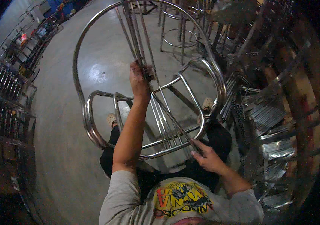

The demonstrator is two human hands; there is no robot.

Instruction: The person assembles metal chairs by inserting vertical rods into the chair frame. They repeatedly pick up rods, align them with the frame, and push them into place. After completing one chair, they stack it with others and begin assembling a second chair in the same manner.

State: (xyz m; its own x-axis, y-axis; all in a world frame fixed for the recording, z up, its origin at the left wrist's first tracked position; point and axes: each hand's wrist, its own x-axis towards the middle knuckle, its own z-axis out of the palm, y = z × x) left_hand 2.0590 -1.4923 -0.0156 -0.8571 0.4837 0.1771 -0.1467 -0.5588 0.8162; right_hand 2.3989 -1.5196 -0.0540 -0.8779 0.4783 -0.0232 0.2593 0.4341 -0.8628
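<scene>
A shiny chair frame point(223, 90) of bent metal tube stands in front of me, its tall hoop rising away and its seat loop close to my legs. Several thin metal rods point(160, 119) run lengthwise through its middle. My left hand point(140, 79) is closed round the rods, about halfway up. From there a dark, slender metal rod point(175, 120) slants down across the seat loop to the right. My right hand point(205, 156) is closed on the lower end of this rod, just outside the loop's near edge. Fingers partly hide both grips.
Bundles of metal tubes point(266, 116) lie piled close on my right. Round-ringed stool frames point(182, 37) stand beyond the hoop. On the left are stacked metal frames point(8, 101) along the grey concrete floor point(60, 123). My feet are on either side of the chair frame.
</scene>
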